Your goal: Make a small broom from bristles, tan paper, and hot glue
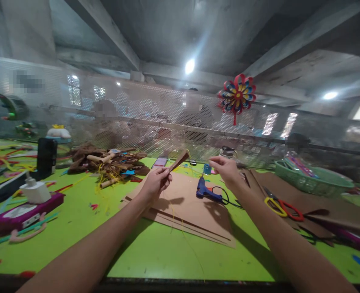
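My left hand (158, 182) is closed around a narrow folded piece of brown paper (180, 160), which points up and to the right. A bit of yellow thread shows at the paper's tip, and a thin yellow thread (182, 226) trails below the hand toward the table's front edge. Level with it on the right, my right hand (225, 169) has thumb and fingers pinched together; whatever is between them is too fine to make out. Between and below the hands, a blue glue gun (208, 191) lies on brown paper sheets (195, 211).
Scissors (285, 207) with yellow and red handles lie on brown paper at right, before a green basket (314, 179). Brown paper scraps (112, 162) are heaped at left. A purple power strip (27, 211) holds a white plug. A perforated screen (167, 118) stands behind, with people beyond.
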`<state>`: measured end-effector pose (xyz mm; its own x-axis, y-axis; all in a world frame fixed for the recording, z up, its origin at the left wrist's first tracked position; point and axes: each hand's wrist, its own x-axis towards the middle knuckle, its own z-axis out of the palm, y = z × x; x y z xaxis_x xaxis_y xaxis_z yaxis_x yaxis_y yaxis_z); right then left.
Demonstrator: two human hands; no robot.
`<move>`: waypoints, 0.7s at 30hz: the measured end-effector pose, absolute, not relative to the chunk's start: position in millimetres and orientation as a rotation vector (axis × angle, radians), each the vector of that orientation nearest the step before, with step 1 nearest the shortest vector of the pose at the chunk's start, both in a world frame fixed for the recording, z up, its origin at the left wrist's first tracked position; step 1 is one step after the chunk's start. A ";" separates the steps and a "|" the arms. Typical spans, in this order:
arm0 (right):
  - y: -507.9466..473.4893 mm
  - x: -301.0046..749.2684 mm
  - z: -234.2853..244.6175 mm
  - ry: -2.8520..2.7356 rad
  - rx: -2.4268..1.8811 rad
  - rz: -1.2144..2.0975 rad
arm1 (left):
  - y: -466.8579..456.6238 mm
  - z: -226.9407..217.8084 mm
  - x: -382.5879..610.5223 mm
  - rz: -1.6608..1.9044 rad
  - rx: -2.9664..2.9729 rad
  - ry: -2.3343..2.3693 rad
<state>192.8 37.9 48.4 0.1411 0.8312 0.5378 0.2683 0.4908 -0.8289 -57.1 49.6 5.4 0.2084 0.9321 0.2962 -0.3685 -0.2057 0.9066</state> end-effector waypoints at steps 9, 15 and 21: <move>41.6 178.7 54.0 -1.796 -1.010 0.889 | 44.4 2.4 -57.0 1.201 1.341 0.607; 30.8 201.2 40.7 -1.840 -1.116 0.617 | 43.7 -6.7 -52.0 1.116 1.422 0.626; 27.3 216.6 28.8 -1.921 -1.130 0.369 | 37.3 -14.7 -42.9 1.044 1.492 0.684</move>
